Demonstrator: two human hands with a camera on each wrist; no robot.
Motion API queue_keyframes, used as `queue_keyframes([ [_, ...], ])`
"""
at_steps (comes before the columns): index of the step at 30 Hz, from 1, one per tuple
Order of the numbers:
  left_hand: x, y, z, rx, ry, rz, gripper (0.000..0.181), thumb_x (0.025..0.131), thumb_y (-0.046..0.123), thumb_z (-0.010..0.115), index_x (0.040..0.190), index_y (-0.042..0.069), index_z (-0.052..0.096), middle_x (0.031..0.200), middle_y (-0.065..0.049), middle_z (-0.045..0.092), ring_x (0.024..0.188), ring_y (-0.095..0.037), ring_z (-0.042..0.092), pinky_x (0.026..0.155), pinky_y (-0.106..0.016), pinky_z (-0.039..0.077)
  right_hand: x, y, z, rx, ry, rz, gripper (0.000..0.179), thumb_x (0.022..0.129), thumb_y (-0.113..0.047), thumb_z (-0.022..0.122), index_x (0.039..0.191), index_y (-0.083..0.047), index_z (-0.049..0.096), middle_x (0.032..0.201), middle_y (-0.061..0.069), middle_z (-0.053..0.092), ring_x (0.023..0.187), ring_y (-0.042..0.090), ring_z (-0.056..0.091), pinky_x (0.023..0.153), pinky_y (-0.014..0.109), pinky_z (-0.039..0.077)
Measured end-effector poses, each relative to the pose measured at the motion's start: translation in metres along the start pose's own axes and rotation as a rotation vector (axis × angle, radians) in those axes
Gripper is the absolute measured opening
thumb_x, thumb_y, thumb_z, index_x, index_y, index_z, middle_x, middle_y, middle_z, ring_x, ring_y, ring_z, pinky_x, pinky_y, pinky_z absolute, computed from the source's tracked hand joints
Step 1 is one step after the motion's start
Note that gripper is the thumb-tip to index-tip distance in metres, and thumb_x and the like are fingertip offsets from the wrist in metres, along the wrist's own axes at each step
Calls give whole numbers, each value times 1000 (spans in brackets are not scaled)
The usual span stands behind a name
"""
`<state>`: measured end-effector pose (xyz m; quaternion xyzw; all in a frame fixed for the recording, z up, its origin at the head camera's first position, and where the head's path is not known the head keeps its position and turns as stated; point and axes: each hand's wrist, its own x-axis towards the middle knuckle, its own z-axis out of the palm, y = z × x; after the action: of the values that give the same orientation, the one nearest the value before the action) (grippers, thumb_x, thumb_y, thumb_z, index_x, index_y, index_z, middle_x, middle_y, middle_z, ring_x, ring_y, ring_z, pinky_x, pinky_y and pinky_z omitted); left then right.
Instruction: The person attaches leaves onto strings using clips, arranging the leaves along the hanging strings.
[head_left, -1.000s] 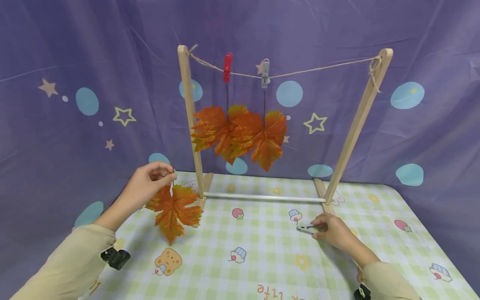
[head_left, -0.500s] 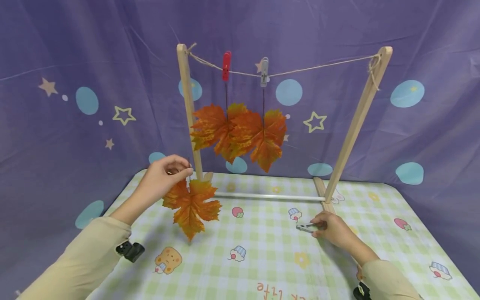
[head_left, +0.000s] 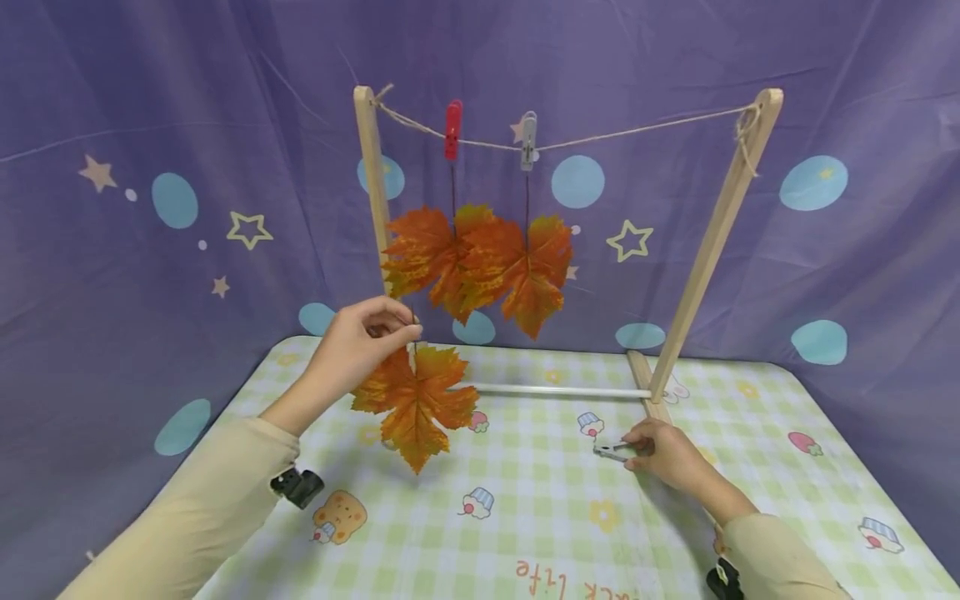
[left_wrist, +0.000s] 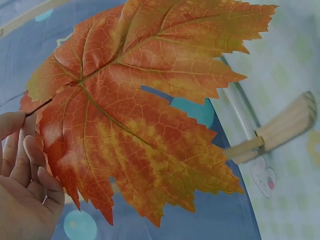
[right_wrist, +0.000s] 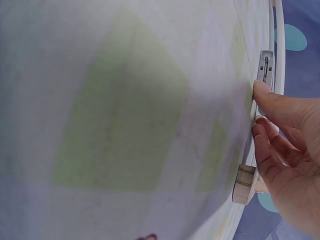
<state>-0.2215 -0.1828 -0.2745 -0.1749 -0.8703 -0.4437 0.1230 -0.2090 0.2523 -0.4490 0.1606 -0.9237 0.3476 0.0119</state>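
My left hand (head_left: 367,342) pinches the thin dark stem of an orange artificial maple leaf (head_left: 417,404), which hangs below the fingers in front of the left post. In the left wrist view the leaf (left_wrist: 135,110) fills the middle, its stem between thumb and finger. My right hand (head_left: 667,454) pinches a grey clothespin (head_left: 613,452) low over the table near the right foot of the stand. The clothespin (right_wrist: 266,70) also shows past the thumb in the right wrist view. Two more leaves (head_left: 423,250) hang from the twine (head_left: 637,132) by a red clothespin (head_left: 453,132) and a grey one.
A wooden stand has a left post (head_left: 369,158), a right post (head_left: 712,250) and a white crossbar (head_left: 555,390) low between them. The table has a green checked cloth (head_left: 555,517). Behind hangs a purple curtain (head_left: 225,100) with stars and blue ovals.
My left hand has moved right and slightly up with the leaf, now overlapping the lower left post. The right hand and its clothespin have stayed almost in place.
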Motion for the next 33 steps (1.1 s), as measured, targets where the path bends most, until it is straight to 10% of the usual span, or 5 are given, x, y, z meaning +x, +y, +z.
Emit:
queue_keyframes([
  [33,35,54,61,-88,-19,121,11,92,30,73,98,20,70,83,6,70,74,-18,57,67,-37,46,-1,-3,2,-27,-3,12,28,72,1,85,96,4,71,95,6,63,85,22,62,75,34,54],
])
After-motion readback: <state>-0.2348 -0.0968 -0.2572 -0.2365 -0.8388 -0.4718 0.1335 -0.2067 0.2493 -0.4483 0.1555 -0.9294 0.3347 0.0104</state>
